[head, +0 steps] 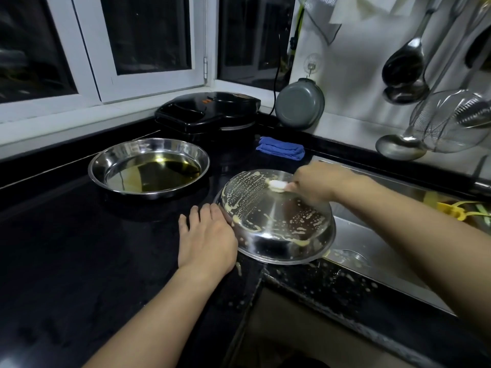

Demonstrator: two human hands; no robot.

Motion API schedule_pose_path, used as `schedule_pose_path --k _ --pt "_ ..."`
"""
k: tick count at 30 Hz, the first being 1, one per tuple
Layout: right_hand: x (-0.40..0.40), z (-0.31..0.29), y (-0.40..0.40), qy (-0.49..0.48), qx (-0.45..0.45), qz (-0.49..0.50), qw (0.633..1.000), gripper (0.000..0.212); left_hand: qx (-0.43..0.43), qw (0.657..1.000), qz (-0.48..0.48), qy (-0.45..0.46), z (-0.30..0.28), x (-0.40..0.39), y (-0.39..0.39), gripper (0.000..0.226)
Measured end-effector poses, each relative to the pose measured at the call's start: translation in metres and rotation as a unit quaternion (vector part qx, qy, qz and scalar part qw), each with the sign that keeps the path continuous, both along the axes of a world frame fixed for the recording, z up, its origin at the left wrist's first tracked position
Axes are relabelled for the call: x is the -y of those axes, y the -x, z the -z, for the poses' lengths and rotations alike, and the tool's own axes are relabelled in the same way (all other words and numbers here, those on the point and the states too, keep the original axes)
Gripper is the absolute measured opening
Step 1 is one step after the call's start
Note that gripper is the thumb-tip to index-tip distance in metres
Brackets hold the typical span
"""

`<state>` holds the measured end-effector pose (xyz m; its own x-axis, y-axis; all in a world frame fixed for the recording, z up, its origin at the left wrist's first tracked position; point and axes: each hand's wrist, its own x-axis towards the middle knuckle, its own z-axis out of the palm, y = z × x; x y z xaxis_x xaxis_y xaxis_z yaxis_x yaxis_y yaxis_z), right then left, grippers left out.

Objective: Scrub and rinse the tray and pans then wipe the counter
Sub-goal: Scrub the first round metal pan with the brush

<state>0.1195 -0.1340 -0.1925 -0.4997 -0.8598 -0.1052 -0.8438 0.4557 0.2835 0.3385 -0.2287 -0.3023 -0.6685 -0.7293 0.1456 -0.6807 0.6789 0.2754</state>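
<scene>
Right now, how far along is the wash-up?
Nothing looks finished. In hand: the right hand scrubs the upturned soapy pan with a white scrubber while the left hand steadies its rim. Left: rinsing it, the oily pan, and wiping the suds-spattered counter; a blue cloth lies folded.

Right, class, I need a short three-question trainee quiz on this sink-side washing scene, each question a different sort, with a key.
1. True or false: the upturned round steel pan streaked with suds lies wholly on the black stone counter.
2. Which hand holds the small white scrubbing brush? A) left hand B) right hand C) neither
3. Fill in: the folded blue cloth lies in front of the ____ electric cooker.

Key
1. False: it overhangs the steel sink.
2. B; the left hand lies flat against the pan's rim.
3. black
</scene>
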Motion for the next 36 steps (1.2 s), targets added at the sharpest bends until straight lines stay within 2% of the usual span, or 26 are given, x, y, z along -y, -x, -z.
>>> schedule_pose_path --k 2,3,7,9,10,13,15,17,20,22,24,28,30,33,36 --pt "-0.001 0.001 0.015 0.006 -0.008 0.037 0.999 0.046 -0.004 1.000 -0.001 -0.002 0.000 0.000 0.000 0.065" --pt "-0.003 0.002 0.011 0.008 -0.010 0.024 1.000 0.047 -0.005 1.000 -0.001 -0.002 0.000 0.000 0.000 0.065" --pt "-0.017 0.004 -0.058 0.003 0.092 -0.127 0.988 0.044 -0.007 1.000 -0.004 -0.004 0.000 0.000 0.001 0.064" --pt "-0.018 0.007 -0.070 -0.006 0.079 -0.152 0.985 0.047 -0.008 1.000 -0.006 -0.002 0.001 0.000 0.001 0.063" --pt "-0.015 0.007 -0.060 -0.008 0.058 -0.136 0.989 0.047 -0.007 1.000 -0.006 -0.003 0.001 0.001 0.000 0.064" --pt "-0.016 0.001 -0.001 -0.005 -0.002 -0.003 1.000 0.049 -0.001 1.000 -0.001 -0.006 0.000 -0.001 0.000 0.066" --pt "-0.019 0.000 0.018 0.005 -0.009 0.049 0.999 0.050 -0.003 1.000 -0.002 -0.008 -0.001 -0.001 0.000 0.066" --pt "-0.024 0.001 0.003 0.001 -0.007 0.031 0.999 0.047 -0.004 1.000 -0.003 -0.007 -0.001 -0.001 0.000 0.066" --pt "-0.038 -0.001 -0.058 0.004 0.063 -0.088 0.994 0.048 -0.001 1.000 -0.004 -0.006 0.000 0.001 0.002 0.067" --pt "-0.044 0.000 -0.081 0.006 0.077 -0.119 0.990 0.050 -0.002 1.000 -0.006 -0.008 0.001 0.002 0.002 0.067" --pt "-0.043 0.002 -0.064 -0.008 0.054 -0.083 0.995 0.047 -0.008 1.000 -0.007 -0.016 0.001 0.001 0.001 0.065" --pt "-0.046 -0.007 -0.011 0.006 0.005 0.054 0.998 0.045 -0.011 1.000 -0.004 -0.019 0.001 -0.001 -0.001 0.064" --pt "-0.050 -0.007 -0.023 -0.003 0.017 0.033 0.999 0.045 -0.011 1.000 -0.006 -0.016 0.001 -0.001 -0.001 0.064" --pt "-0.058 -0.001 -0.070 0.006 0.073 -0.061 0.995 0.048 -0.010 1.000 -0.008 -0.010 0.001 0.000 0.001 0.064" --pt "-0.061 0.001 -0.063 -0.002 0.057 -0.043 0.997 0.048 -0.010 1.000 -0.006 -0.011 0.003 0.000 0.001 0.067"
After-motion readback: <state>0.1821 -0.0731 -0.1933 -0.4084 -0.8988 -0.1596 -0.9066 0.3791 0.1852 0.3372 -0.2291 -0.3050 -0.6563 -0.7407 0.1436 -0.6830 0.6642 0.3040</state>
